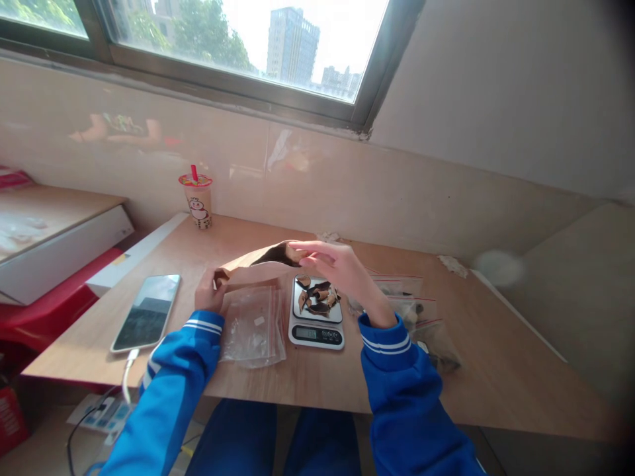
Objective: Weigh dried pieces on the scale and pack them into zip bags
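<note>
A paper bag with dark contents showing in its open mouth lies sideways above the table. My left hand grips its left end. At its mouth is my right hand, fingers reaching to the rim and partly inside; what the fingertips hold, if anything, is hidden. Just below, a small digital scale carries several curled brown-and-black dried pieces. Clear empty zip bags lie left of the scale. To the right are several filled zip bags, partly behind my right forearm.
A phone with a white cable lies at the left of the wooden table. A lidded drink cup with a red straw stands at the back left. A red stool and white box are beyond the left edge.
</note>
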Available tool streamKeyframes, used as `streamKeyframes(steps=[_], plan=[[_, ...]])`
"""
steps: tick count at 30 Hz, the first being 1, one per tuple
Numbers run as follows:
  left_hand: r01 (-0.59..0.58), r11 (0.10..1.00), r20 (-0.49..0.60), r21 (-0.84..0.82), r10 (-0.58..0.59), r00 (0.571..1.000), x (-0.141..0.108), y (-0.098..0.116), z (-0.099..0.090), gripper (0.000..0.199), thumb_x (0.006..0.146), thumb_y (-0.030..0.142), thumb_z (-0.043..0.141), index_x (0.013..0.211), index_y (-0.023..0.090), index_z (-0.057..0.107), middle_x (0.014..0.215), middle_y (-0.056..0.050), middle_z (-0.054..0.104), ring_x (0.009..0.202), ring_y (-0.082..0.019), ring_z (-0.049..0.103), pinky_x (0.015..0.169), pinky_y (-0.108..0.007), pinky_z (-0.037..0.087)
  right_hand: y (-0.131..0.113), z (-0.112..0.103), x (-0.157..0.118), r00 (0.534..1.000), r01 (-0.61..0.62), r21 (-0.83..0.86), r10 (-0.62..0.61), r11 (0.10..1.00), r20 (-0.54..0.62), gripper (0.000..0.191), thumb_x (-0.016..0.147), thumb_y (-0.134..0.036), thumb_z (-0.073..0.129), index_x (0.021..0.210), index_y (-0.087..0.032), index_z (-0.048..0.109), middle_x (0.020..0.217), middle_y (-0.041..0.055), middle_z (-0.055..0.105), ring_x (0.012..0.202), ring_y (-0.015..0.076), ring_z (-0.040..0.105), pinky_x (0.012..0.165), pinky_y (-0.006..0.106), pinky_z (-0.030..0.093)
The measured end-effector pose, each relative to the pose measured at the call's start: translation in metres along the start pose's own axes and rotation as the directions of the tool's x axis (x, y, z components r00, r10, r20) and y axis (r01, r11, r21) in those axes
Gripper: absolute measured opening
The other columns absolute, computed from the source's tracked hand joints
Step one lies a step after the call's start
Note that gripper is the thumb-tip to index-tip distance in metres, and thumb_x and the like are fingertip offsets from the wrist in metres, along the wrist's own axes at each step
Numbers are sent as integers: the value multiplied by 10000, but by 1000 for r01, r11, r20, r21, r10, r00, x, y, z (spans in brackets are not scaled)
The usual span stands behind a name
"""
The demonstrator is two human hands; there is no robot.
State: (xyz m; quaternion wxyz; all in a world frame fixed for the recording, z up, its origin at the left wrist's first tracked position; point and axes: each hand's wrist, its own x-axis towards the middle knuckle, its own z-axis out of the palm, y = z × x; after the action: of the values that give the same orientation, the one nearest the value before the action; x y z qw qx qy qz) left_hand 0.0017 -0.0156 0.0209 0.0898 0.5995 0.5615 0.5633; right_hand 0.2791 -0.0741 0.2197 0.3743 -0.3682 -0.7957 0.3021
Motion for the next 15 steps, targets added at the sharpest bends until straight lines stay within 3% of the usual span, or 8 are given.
streamKeyframes(steps=[3, 5, 7, 9, 13, 15], plan=[[45, 999, 23, 8, -45, 999, 0, -2, 0, 121, 671, 302, 544, 740, 202, 543, 678, -12, 600, 592, -158, 538, 561, -255, 448, 8, -7, -16, 992, -26, 61, 34, 998, -124, 311, 889, -317, 594, 1182, -247, 671, 1227, 22, 678, 1068, 184, 665, 936, 323, 544], [70, 997, 27, 17, -70, 997, -1, -5, 1, 150, 661, 305, 555, 772, 204, 564, 692, -8, 615, 585, -158, 532, 557, -256, 440, 22, -10, -36, 960, -62, 101, 87, 993, -265, 332, 854, -364, 645, 1160, -242, 685, 1219, 32, 683, 1103, 206, 652, 975, 355, 529], [96, 995, 25, 40, -97, 995, -1, -8, 1, 235, 668, 338, 581, 859, 201, 594, 748, -17, 643, 621, -167, 549, 592, -266, 450, 44, -10, -64, 891, -137, 156, 190, 978, -412, 375, 826, -406, 673, 1157, -231, 690, 1208, 57, 688, 1097, 228, 658, 982, 387, 528], [148, 986, 28, 81, -151, 988, 0, -10, 2, 343, 686, 416, 613, 947, 194, 606, 812, -39, 664, 676, -191, 575, 637, -289, 462, 72, -4, -99, 785, -208, 223, 298, 952, -543, 422, 818, -447, 670, 1169, -212, 685, 1219, 87, 679, 1110, 252, 653, 975, 415, 530], [244, 962, 43, 125, -251, 967, 1, -15, 4, 456, 688, 544, 633, 967, 185, 593, 871, -84, 675, 778, -253, 615, 689, -345, 478, 124, 18, -164, 617, -365, 283, 458, 887, -640, 506, 793, -490, 670, 1184, -170, 678, 1204, 128, 679, 1102, 287, 655, 999, 479, 501], [275, 955, 30, 113, -280, 960, 1, -18, 5, 475, 670, 553, 649, 963, 187, 574, 877, -93, 674, 804, -269, 625, 698, -362, 488, 140, 31, -185, 582, -407, 247, 458, 879, -672, 511, 793, -503, 657, 1163, -151, 690, 1181, 143, 688, 1093, 297, 658, 998, 490, 497]])
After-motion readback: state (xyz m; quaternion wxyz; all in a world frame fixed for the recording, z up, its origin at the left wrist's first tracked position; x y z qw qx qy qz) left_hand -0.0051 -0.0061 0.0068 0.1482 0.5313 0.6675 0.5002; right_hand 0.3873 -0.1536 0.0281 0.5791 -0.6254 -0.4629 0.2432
